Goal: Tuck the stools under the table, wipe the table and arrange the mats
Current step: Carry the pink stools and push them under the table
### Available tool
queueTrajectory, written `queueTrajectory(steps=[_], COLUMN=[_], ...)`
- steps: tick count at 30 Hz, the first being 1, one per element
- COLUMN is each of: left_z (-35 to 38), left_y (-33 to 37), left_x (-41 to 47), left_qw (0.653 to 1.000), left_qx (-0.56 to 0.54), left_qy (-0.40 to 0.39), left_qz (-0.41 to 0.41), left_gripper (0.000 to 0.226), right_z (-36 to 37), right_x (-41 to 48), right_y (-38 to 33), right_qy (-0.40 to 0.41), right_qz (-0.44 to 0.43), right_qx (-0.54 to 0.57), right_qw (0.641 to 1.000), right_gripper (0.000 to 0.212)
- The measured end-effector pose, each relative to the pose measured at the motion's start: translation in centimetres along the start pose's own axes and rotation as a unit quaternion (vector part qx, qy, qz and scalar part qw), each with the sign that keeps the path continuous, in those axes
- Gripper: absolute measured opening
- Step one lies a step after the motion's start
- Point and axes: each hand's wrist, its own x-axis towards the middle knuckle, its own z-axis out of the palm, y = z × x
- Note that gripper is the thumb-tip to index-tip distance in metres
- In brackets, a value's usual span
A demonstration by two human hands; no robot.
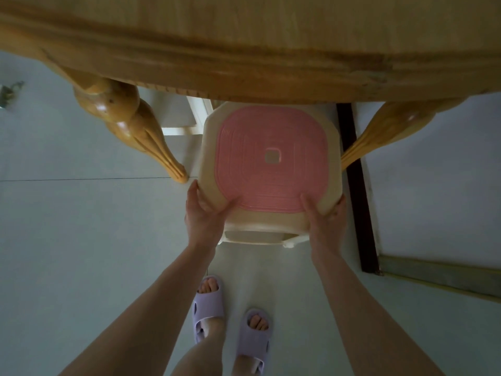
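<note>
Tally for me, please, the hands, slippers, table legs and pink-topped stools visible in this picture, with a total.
Hands: 2, the left hand and the right hand, both gripping the stool
Pink-topped stool: 1
Table legs: 2, the left table leg and the right table leg
Slippers: 2, the left slipper and the right slipper
Total: 7

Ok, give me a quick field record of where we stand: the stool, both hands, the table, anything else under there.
stool: cream frame, pink seat; far edge at the table's edge, most of the seat out in front
left hand: grips the near left corner, thumb on top
right hand: grips the near right corner, thumb on top
table: wooden; carved legs on either side of the stool
second stool: white, partly seen farther under
lifted or on floor: cannot tell
tuck step: not yet done
</note>
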Motion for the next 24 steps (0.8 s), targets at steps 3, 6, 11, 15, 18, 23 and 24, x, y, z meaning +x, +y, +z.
queueTrajectory(steps=[3, 6, 11, 15, 18, 23, 24], left_z=[0.6, 1.0, 1.4, 1.9, 2.1, 2.1, 2.1], left_y=[0.4, 0.6, 1.1, 1.3, 1.0, 1.0, 1.0], left_x=[0.7, 1.4, 2.3, 2.5, 2.6, 2.6, 2.5], left_qw=[1.000, 1.000, 0.999, 0.999, 0.999, 0.999, 0.999], left_qx=[-0.009, -0.015, -0.026, -0.037, -0.038, -0.035, -0.033], left_qy=[0.005, 0.010, 0.015, 0.021, 0.028, 0.027, 0.026], left_qz=[0.004, 0.008, 0.011, 0.011, 0.013, 0.010, 0.010], left_gripper=[0.104, 0.101, 0.108, 0.110, 0.104, 0.102, 0.102], right_z=[0.4, 0.7, 1.3, 1.4, 1.4, 1.4, 1.4], right_x=[1.3, 2.1, 3.1, 3.7, 3.9, 3.9, 3.8], right_y=[-0.2, -0.8, -1.5, -1.8, -1.6, -1.5, -1.5], right_qy=[-0.005, -0.006, -0.007, -0.008, -0.011, -0.016, -0.016], right_qz=[-0.008, -0.021, -0.040, -0.040, -0.040, -0.042, -0.044], right_qx=[0.012, 0.016, 0.017, 0.022, 0.023, 0.026, 0.024], right_qw=[1.000, 1.000, 0.999, 0.999, 0.999, 0.999, 0.999], right_gripper=[0.107, 0.100, 0.102, 0.103, 0.105, 0.105, 0.105])
